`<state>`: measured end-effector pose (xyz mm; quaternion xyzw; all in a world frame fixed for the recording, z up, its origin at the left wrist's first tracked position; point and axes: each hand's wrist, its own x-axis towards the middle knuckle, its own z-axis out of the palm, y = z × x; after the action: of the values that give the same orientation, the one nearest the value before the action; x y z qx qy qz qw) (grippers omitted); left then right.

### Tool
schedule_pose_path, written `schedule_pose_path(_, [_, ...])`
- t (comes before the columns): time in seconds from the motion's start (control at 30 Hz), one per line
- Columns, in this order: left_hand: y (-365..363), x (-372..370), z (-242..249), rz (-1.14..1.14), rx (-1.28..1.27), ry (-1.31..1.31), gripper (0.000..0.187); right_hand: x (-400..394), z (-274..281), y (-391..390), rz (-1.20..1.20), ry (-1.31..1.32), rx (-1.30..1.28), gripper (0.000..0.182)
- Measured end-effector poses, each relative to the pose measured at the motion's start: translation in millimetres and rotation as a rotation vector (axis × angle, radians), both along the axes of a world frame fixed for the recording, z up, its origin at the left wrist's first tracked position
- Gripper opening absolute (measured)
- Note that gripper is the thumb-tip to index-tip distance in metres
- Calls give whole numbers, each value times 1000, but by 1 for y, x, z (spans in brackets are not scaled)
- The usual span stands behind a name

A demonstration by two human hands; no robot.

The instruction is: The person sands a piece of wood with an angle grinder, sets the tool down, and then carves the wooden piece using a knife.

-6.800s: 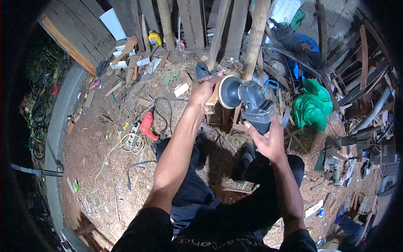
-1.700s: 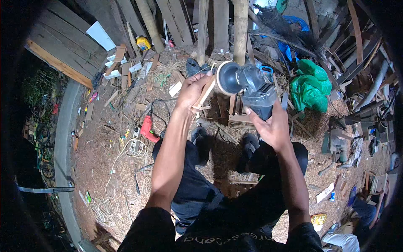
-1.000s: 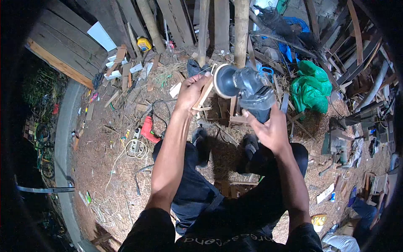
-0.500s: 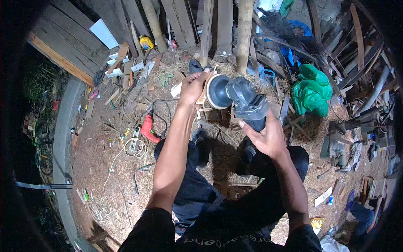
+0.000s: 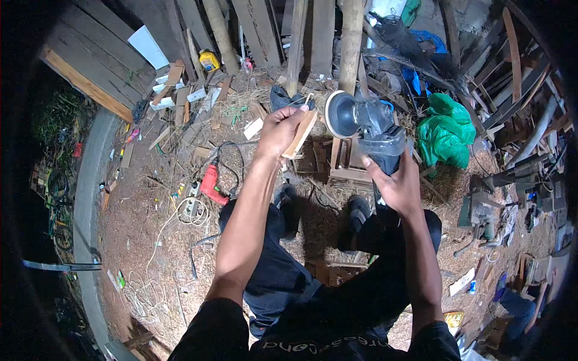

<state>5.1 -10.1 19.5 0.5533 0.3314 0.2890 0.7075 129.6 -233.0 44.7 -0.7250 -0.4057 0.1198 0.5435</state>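
My left hand (image 5: pixel 280 131) is closed on a small flat wooden piece (image 5: pixel 303 131), which stands tilted with one face toward the right. My right hand (image 5: pixel 394 183) grips the dark body of an angle grinder (image 5: pixel 376 129). A round disc with a pale rim (image 5: pixel 332 114), backed by a black pad, is fitted at its head and faces the wooden piece. A gap separates the disc from the wood. Part of the grinder's handle is hidden behind my right fingers.
A red drill (image 5: pixel 212 183) and a power strip (image 5: pixel 192 207) with a coiled pale cable lie at the left. A wooden frame-like piece (image 5: pixel 351 171) stands below the grinder. A green plastic bag (image 5: pixel 447 131) sits at the right. Another person's leg (image 5: pixel 518 310) shows at lower right.
My right hand has moved the grinder to the right, away from the wooden piece. The disc was against or overlapping the wood before. My left hand has barely shifted.
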Motion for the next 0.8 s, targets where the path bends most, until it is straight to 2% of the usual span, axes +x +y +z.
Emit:
schedule_pose_path(0.3, [21,8,-13,45,-76,-69,24,-22,-8,1,163,34,45,46])
schedule_pose_path(0.43, [18,1,-7,32,23,-27,25,-23,-6,4,119,35,6,45])
schedule_pose_path(0.6, [5,-5,0,15,4,-14,24,-10,-7,7,54,78,35,45])
schedule_pose_path(0.63, [4,-7,2,3,-11,-12,24,-11,0,6,-1,67,-43,45])
schedule_pose_path(0.73, [7,-5,2,19,-55,-2,23,-6,-12,7,45,111,115,44])
schedule_pose_path(0.8, [17,-1,-9,28,-72,-28,23,-11,-12,7,86,91,114,43])
